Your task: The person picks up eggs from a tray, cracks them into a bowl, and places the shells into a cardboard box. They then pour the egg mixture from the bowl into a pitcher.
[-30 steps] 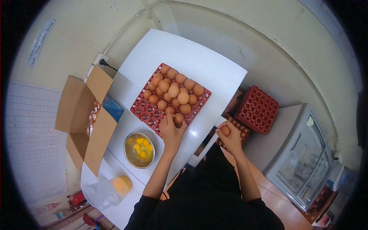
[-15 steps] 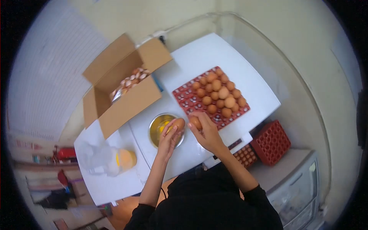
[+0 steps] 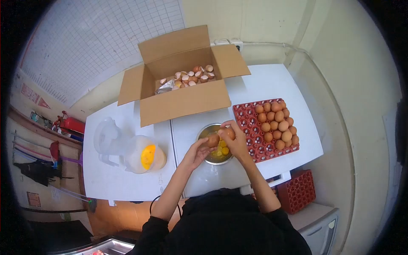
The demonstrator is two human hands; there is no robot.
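Over a round metal bowl (image 3: 219, 162) of cracked eggs, my left hand (image 3: 197, 154) has its fingers around a brown egg (image 3: 212, 140). A second brown egg (image 3: 230, 133) is in my right hand (image 3: 238, 142), close beside the first one. Several yellow yolks (image 3: 222, 148) lie in clear liquid in the bowl. Right of the bowl is a red egg tray (image 3: 250, 123), with brown eggs (image 3: 283, 126) on its right side and bare cups on its left.
An open cardboard box (image 3: 185, 104) with eggshells (image 3: 193, 77) stands behind the bowl. On the left of the white table (image 3: 100, 182) are an empty clear pitcher (image 3: 106, 137) and a container of yellow liquid (image 3: 146, 157). Red trays (image 3: 297, 192) are stacked below right.
The view has turned and shifted. Both hands have come closer together over the bowl, bringing the two eggs side by side.
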